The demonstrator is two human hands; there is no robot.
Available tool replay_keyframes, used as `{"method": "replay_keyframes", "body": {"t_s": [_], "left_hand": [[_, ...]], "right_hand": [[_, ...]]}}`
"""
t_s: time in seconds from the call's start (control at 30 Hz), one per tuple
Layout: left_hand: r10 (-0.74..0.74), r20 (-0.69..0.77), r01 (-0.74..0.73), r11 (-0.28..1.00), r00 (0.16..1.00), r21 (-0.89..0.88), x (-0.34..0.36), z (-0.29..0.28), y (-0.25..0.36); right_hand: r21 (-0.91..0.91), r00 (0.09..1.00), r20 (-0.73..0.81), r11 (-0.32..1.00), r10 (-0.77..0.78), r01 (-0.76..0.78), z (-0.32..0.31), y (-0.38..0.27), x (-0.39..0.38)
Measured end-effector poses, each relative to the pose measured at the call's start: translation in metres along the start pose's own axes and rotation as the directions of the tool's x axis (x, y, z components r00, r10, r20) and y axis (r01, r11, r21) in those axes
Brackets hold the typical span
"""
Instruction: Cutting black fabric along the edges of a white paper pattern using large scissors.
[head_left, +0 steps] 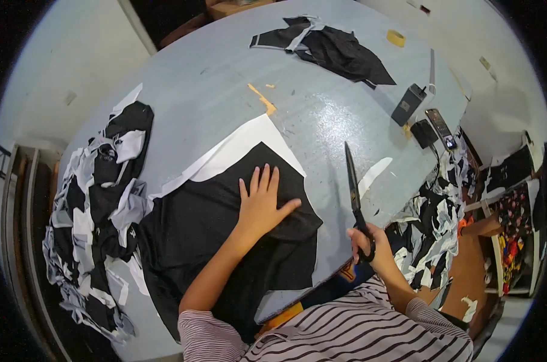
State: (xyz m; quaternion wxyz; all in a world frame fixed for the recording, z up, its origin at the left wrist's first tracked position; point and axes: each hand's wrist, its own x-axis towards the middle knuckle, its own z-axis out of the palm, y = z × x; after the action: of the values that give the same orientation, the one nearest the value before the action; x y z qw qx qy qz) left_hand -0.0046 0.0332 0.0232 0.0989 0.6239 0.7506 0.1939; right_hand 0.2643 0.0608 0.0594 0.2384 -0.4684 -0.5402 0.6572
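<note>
My left hand (261, 202) lies flat, fingers spread, on a sheet of black fabric (219, 235) spread over the grey table (213, 84). White fabric or paper (243, 148) sticks out from under the black sheet's far edge. My right hand (365, 241) grips the handles of long black scissors (353, 184) at the table's near right edge. The blades point away from me, held closed above the table surface, to the right of the black fabric.
A heap of black, grey and white cut pieces (98, 211) lies at the left. Another dark garment (333, 48) sits at the far side. A tape roll (396, 38), a black box (408, 104) and a phone (440, 128) lie at right. Scraps (430, 223) cover the floor.
</note>
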Motion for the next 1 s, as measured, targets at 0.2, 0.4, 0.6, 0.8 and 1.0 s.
{"method": "replay_keyframes", "body": {"t_s": [0.2, 0.4, 0.6, 0.8, 1.0], "left_hand": [[0.106, -0.036, -0.094, 0.964, 0.994, 0.247, -0.01, 0.003, 0.008], [0.281, -0.046, -0.276, 0.957, 0.959, 0.09, 0.0, 0.023, 0.048], [0.39, -0.153, -0.4, 0.915, 0.908, -0.044, 0.015, 0.09, 0.141], [0.527, -0.233, -0.512, 0.85, 0.817, 0.126, 0.027, 0.145, 0.195], [0.644, 0.062, -0.266, 0.399, 0.762, -0.877, -0.009, 0.114, 0.224]], "right_hand": [[0.053, 0.983, 0.072, 0.983, 0.17, -0.174, 0.003, -0.004, -0.009], [0.414, 0.987, -0.156, 0.91, 0.042, 0.027, 0.016, 0.022, -0.019], [0.305, 0.884, -0.325, 0.847, -0.337, 0.435, -0.01, -0.015, -0.027], [0.284, 0.775, -0.386, 0.735, -0.501, 0.616, -0.038, -0.016, -0.038], [0.343, 0.716, -0.347, 0.629, -0.606, 0.698, -0.052, -0.018, -0.04]]}}
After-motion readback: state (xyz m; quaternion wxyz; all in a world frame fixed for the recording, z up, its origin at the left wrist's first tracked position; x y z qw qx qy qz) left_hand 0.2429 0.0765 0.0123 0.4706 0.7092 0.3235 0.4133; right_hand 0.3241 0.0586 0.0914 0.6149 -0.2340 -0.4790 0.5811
